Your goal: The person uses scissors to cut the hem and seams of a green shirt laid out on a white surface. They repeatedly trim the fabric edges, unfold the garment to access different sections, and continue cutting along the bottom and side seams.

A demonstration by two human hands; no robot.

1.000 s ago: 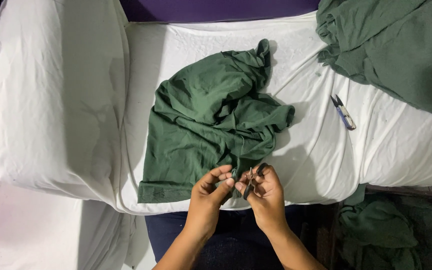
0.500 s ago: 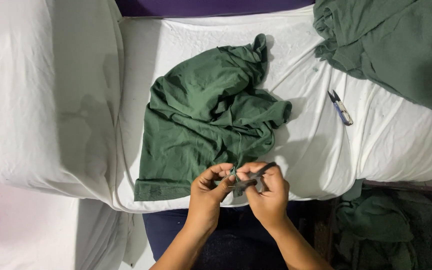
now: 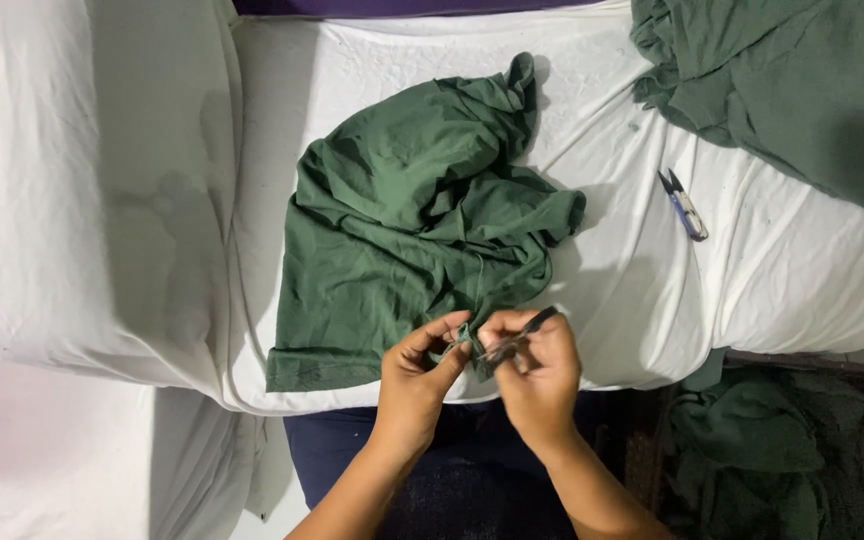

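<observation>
Hands, left (image 3: 420, 368) pinching green garment (image 3: 412, 230) hem, right (image 3: 537, 370) gripping small tool (image 3: 518, 338); thread snips (image 3: 684, 204) well apart, green cloth pile (image 3: 802, 80) beyond.

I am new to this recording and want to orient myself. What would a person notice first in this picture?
First, the crumpled dark green garment lying in the middle of the white sheet. At its near edge, the left hand pinches the cloth while the right hand holds a small dark tool against it. A blue thread snipper lies alone to the right, below a second green cloth pile.
</observation>
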